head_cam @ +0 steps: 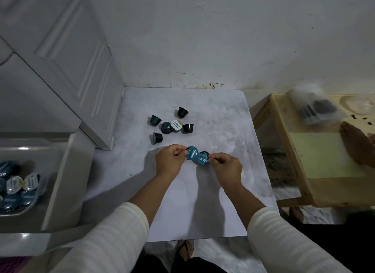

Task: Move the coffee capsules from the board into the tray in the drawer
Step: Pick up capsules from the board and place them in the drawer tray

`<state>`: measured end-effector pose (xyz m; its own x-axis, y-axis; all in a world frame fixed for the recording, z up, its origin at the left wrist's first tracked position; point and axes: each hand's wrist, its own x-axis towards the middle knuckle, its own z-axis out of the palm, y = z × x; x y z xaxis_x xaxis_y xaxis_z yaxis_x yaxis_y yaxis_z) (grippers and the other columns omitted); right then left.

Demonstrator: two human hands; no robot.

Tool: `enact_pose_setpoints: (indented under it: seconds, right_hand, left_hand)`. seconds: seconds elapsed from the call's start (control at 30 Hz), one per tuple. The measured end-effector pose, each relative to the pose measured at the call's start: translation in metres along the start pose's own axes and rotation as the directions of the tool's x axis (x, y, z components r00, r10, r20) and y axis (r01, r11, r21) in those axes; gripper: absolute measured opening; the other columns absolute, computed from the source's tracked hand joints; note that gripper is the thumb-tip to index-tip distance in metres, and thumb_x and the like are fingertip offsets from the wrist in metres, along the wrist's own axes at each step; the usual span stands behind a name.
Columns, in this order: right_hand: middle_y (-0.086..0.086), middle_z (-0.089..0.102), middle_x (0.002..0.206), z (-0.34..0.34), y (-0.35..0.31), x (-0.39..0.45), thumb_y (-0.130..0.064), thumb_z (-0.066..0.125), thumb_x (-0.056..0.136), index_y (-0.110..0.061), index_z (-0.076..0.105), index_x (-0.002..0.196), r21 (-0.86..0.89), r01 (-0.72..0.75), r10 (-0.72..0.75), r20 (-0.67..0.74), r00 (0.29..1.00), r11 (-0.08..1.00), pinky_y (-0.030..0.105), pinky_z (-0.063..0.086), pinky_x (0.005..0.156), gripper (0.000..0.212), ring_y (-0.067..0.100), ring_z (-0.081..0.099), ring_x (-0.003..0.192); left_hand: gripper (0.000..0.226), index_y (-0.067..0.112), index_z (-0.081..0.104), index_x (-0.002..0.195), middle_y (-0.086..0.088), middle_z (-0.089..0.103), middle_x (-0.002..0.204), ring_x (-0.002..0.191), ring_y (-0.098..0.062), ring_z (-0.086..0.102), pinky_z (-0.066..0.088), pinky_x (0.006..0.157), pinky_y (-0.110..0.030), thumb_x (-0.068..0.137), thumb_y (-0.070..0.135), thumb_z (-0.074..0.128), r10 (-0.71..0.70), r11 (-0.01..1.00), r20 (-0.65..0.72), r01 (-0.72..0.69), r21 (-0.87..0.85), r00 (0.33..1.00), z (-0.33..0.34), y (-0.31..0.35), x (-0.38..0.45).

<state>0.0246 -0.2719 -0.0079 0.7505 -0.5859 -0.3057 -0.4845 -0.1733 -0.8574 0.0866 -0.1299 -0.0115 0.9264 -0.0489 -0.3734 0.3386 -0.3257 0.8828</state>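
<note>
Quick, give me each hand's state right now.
Left hand: closed, pinching a blue-lidded capsule.
Right hand: closed, pinching a second blue-lidded capsule.

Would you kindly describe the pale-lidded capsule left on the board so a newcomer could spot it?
On the white board, find the loose cluster of capsules beyond the hands. The one in its middle shows a cream foil lid with print; its neighbours show only dark bodies.
</note>
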Motion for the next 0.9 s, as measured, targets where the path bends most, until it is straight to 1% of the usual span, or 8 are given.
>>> enact_pose_setpoints:
  seconds: [0.2, 0.27, 0.37, 0.43, 0.57, 0.7, 0.8, 0.9]
  right_hand:
    - [0.007, 0.071, 0.083, 0.006, -0.035, -0.004, 0.001, 0.067, 0.078, -0.009, 0.073, 0.083, 0.152, -0.039, 0.042, -0.013, 0.999, 0.988, 0.023, 0.052, 0.081, 0.013, 0.016, 0.064, 0.079]
    - [0.009, 0.071, 0.083, 0.008, -0.051, -0.006, 0.001, 0.066, 0.078, -0.009, 0.073, 0.083, 0.199, -0.021, 0.023, -0.007, 1.000, 0.980, 0.025, 0.053, 0.079, 0.013, 0.017, 0.064, 0.078]
    - [0.008, 0.071, 0.081, 0.013, -0.077, -0.015, 0.000, 0.065, 0.079, -0.011, 0.073, 0.083, 0.258, 0.003, -0.001, -0.009, 1.000, 0.966, 0.026, 0.053, 0.078, 0.014, 0.017, 0.063, 0.077]
    - [0.008, 0.071, 0.081, 0.017, -0.095, -0.025, 0.000, 0.066, 0.078, -0.012, 0.073, 0.082, 0.296, 0.029, -0.029, -0.005, 1.000, 0.955, 0.028, 0.053, 0.079, 0.014, 0.017, 0.064, 0.076]
    - [0.006, 0.070, 0.074, 0.030, -0.127, -0.057, 0.002, 0.064, 0.078, -0.011, 0.071, 0.079, 0.333, 0.110, -0.113, -0.008, 0.994, 0.937, 0.023, 0.054, 0.069, 0.014, 0.016, 0.064, 0.066]
    - [0.012, 0.072, 0.089, 0.055, -0.147, -0.095, 0.000, 0.066, 0.077, -0.016, 0.071, 0.072, 0.362, 0.133, -0.126, -0.042, 0.991, 0.923, 0.033, 0.056, 0.078, 0.017, 0.022, 0.064, 0.074]
    - [0.010, 0.071, 0.085, 0.079, -0.157, -0.129, 0.001, 0.066, 0.077, -0.016, 0.071, 0.072, 0.384, 0.133, -0.114, -0.073, 0.991, 0.913, 0.031, 0.054, 0.080, 0.019, 0.021, 0.064, 0.076]
    - [0.009, 0.069, 0.080, 0.105, -0.165, -0.167, 0.002, 0.065, 0.078, -0.011, 0.072, 0.077, 0.392, 0.144, -0.128, -0.067, 0.990, 0.909, 0.028, 0.055, 0.078, 0.015, 0.021, 0.064, 0.075]
  left_hand:
    - [0.015, 0.003, 0.069, 0.099, -0.014, 0.071, 0.098, 0.071, -0.014, 0.063, 0.055, 0.074, -0.023, 0.085, 0.004, 0.063, 0.036, 0.999, -0.018, -0.036, 0.000, 0.999, -0.032, 0.032, -0.005]
    - [0.017, 0.004, 0.070, 0.100, -0.013, 0.071, 0.097, 0.075, -0.016, 0.063, 0.056, 0.080, -0.029, 0.084, 0.004, 0.064, 0.073, 0.997, -0.033, -0.073, 0.012, 0.997, -0.046, 0.048, -0.007]
    - [0.016, 0.007, 0.072, 0.098, -0.011, 0.072, 0.093, 0.070, -0.013, 0.063, 0.056, 0.085, -0.031, 0.083, 0.007, 0.065, 0.127, 0.991, -0.054, -0.124, 0.047, 0.990, -0.070, 0.067, -0.010]
    - [0.013, 0.009, 0.073, 0.094, -0.009, 0.072, 0.089, 0.065, -0.010, 0.063, 0.057, 0.083, -0.030, 0.083, 0.008, 0.066, 0.155, 0.987, -0.048, -0.152, 0.056, 0.987, -0.087, 0.078, -0.013]
    - [0.012, 0.010, 0.073, 0.092, -0.008, 0.071, 0.084, 0.062, -0.009, 0.064, 0.057, 0.076, -0.023, 0.082, 0.007, 0.067, 0.212, 0.976, -0.004, -0.212, 0.053, 0.977, -0.127, 0.091, -0.025]
    - [0.013, 0.007, 0.072, 0.095, -0.008, 0.070, 0.081, 0.061, -0.007, 0.062, 0.055, 0.071, -0.020, 0.083, 0.007, 0.067, 0.264, 0.960, 0.087, -0.270, 0.079, 0.961, -0.178, 0.090, -0.040]
    - [0.015, 0.004, 0.072, 0.096, -0.006, 0.067, 0.078, 0.058, -0.006, 0.061, 0.054, 0.063, -0.016, 0.083, 0.006, 0.067, 0.274, 0.951, 0.135, -0.289, 0.108, 0.952, -0.220, 0.082, -0.047]
    - [0.015, 0.003, 0.071, 0.096, -0.002, 0.064, 0.068, 0.043, 0.004, 0.059, 0.051, 0.052, -0.008, 0.082, 0.004, 0.067, 0.292, 0.940, 0.182, -0.317, 0.128, 0.939, -0.265, 0.070, -0.055]
